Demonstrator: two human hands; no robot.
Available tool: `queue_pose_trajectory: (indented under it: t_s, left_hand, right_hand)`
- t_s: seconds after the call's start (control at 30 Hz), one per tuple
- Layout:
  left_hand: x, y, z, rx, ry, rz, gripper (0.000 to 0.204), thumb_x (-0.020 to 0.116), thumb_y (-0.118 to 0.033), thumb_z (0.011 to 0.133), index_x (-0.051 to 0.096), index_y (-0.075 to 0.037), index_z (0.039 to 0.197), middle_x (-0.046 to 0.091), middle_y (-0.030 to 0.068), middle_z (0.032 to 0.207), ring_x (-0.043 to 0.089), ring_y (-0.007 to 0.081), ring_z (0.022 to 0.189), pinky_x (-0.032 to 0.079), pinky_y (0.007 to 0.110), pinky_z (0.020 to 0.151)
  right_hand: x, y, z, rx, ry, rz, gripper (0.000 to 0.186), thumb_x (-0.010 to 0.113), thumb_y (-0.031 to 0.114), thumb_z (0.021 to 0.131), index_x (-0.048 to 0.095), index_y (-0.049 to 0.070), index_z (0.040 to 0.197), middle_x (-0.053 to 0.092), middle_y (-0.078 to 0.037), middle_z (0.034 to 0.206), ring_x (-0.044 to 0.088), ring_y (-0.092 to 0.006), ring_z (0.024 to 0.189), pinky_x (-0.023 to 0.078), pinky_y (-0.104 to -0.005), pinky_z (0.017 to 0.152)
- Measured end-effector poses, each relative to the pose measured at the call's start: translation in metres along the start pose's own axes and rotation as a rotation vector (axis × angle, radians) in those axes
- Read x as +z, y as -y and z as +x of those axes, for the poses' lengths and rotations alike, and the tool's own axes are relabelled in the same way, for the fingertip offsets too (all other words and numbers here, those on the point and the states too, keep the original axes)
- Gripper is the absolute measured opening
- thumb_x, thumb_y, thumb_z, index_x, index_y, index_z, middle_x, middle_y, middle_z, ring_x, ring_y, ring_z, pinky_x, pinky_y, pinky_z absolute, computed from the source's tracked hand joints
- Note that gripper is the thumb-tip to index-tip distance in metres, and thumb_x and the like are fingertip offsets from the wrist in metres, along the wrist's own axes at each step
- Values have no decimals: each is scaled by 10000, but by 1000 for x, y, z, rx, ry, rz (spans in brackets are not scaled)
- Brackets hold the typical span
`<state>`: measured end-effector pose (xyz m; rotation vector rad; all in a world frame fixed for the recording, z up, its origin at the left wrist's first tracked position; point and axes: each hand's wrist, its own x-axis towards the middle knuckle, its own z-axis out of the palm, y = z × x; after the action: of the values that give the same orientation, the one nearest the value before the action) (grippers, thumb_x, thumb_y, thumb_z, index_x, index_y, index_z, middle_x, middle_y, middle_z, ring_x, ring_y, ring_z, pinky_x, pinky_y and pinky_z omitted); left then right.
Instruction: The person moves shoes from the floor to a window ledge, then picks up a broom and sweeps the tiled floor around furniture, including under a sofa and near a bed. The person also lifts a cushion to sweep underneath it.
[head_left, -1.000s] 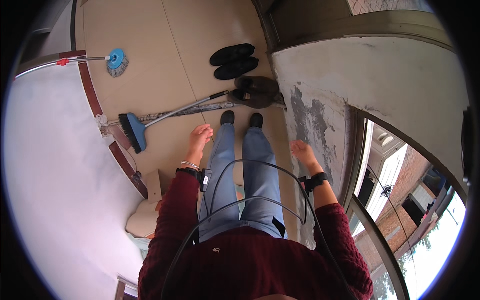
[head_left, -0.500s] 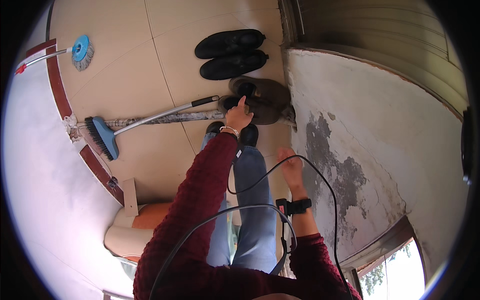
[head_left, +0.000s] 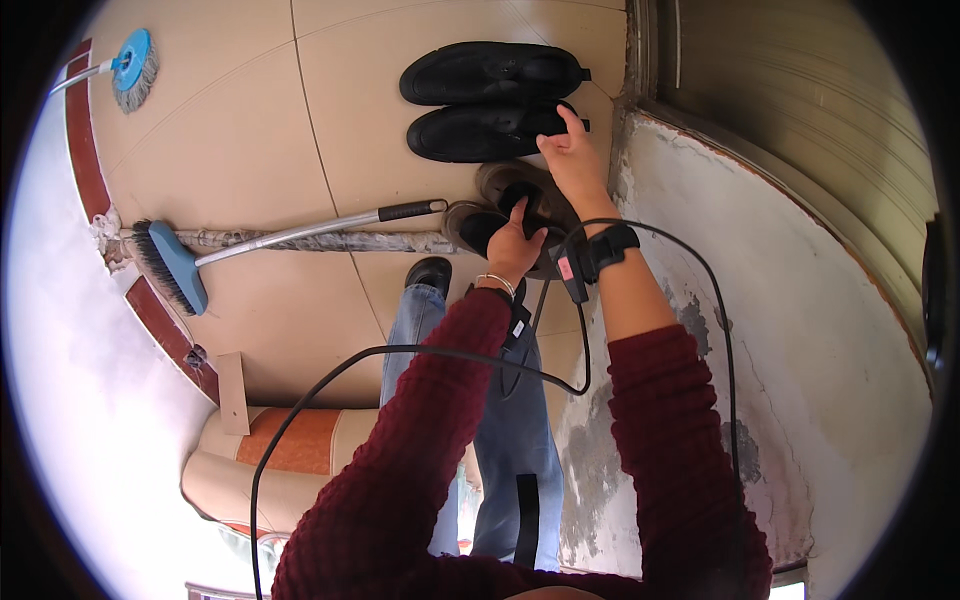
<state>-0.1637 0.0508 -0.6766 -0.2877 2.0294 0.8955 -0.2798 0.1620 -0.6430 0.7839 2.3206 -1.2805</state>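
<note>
A pair of brown shoes with dark insides stands beside the wall; one is the farther brown shoe, the other the nearer brown shoe. Over them is my left hand, index finger and thumb apart, partly covering the shoes; any contact is hard to make out. My right hand reaches past the brown shoes to the heel end of the nearer black shoe, fingers spread and nothing visible in them. Just beyond lies the other black shoe, parallel to it.
A blue-headed broom lies to the left, its handle ending by the brown shoes. A round mop is at far left. The peeling wall stands close on the right. A black cable loops across my arms.
My right hand has moved forward from beside the wall to the black shoe's heel. My left hand has shifted slightly right and nearer over the brown shoes. The view has shifted too.
</note>
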Motion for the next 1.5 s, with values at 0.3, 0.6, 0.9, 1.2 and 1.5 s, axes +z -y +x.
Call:
queue_pose_trajectory:
  t_s: [0.3,0.6,0.9,1.2,1.5]
  left_hand:
    - [18,21,35,65,40,6,194,596,-254,749,633,-115,880,638,131,796,612,319,762,482,398,643]
    - [-33,20,-35,70,-141,-292,175,629,-188,714,539,-43,672,566,158,636,567,345,655,437,415,571]
    - [-211,55,-197,49,-130,-78,205,629,-179,731,510,-25,666,521,152,603,537,320,579,418,381,538]
    - [-402,75,-409,176,-336,259,197,581,-70,751,423,-5,651,417,152,572,428,282,512,367,357,511]
    - [-532,61,-522,300,-511,86,265,529,-98,769,324,9,640,290,90,599,311,197,580,326,349,557]
  right_hand:
    - [59,14,73,486,109,93,683,633,375,782,327,115,1335,492,-75,1163,502,-196,956,469,-340,745]
    - [57,20,50,214,-4,159,449,603,234,832,462,29,1206,573,-65,1025,534,-155,879,461,-303,717]
    - [-30,158,-141,216,-42,790,280,584,77,818,529,-26,1072,598,-29,959,541,-89,856,419,-223,787]
    - [-181,244,-371,109,38,785,93,595,49,775,502,55,765,443,80,656,390,7,588,311,-184,503]
    - [-366,293,-572,67,-111,641,96,556,23,692,464,50,681,391,70,587,372,-10,548,285,-214,466]
